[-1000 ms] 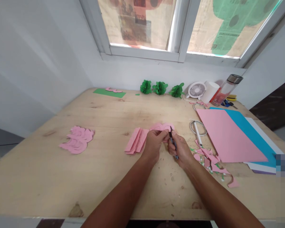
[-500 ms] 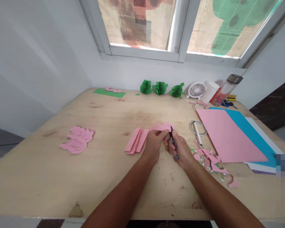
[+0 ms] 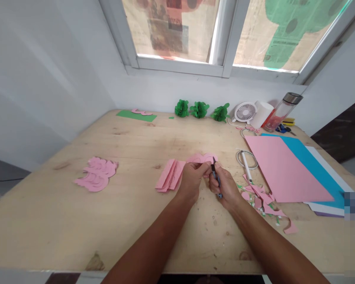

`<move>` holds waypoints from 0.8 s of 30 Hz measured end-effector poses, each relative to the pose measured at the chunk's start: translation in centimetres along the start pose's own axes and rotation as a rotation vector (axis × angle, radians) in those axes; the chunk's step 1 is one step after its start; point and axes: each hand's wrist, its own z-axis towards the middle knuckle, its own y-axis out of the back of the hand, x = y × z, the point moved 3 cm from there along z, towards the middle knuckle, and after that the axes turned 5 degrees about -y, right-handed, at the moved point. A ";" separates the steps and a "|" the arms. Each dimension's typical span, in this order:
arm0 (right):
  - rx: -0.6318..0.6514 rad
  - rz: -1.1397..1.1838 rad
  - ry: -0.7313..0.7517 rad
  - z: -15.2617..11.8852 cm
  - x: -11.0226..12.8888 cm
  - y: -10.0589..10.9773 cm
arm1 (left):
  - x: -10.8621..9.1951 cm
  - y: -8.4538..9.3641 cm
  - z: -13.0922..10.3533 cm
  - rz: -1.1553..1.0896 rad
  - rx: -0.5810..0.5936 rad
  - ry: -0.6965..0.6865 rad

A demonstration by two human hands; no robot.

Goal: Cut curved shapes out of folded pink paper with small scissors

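Nearest the table's (image 3: pixel 130 236) near edge, towards the right, I note a spread of pink and green scraps (image 3: pixel 264 201). At mid-table the right hand (image 3: pixel 226 183) is curled round a slim blue-grey tool (image 3: pixel 215 176), dark tip towards the far edge; its kind I cannot tell. The left hand (image 3: pixel 191 177), close beside, pinches pink scalloped paper (image 3: pixel 205 157) between thumb and forefinger, the paper being at table centre and partly hidden by both hands. Left of that, a folded pink strip (image 3: pixel 169 176); nearer the left edge, a pink cut-out stack (image 3: pixel 97 174). Towards the right edge, a white pen (image 3: pixel 246 167) and a pink sheet (image 3: pixel 286 169) overlapping a blue sheet (image 3: pixel 306 157). Along the far edge: green sheet (image 3: pixel 136 115), three green paper balls (image 3: pixel 199 109), fan (image 3: pixel 245 112), bottle (image 3: pixel 279 116)
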 end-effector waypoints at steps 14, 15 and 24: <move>0.006 0.023 0.004 0.0 0.1 -0.2 | -0.4 -0.4 -0.1 -0.004 0.003 0.023; 0.007 0.021 0.004 -0.1 0.1 -0.2 | -0.4 -0.4 -0.1 -0.004 0.001 0.021; 0.023 0.054 0.012 -0.1 0.0 -0.3 | -0.3 -0.4 -0.1 -0.005 0.020 -0.006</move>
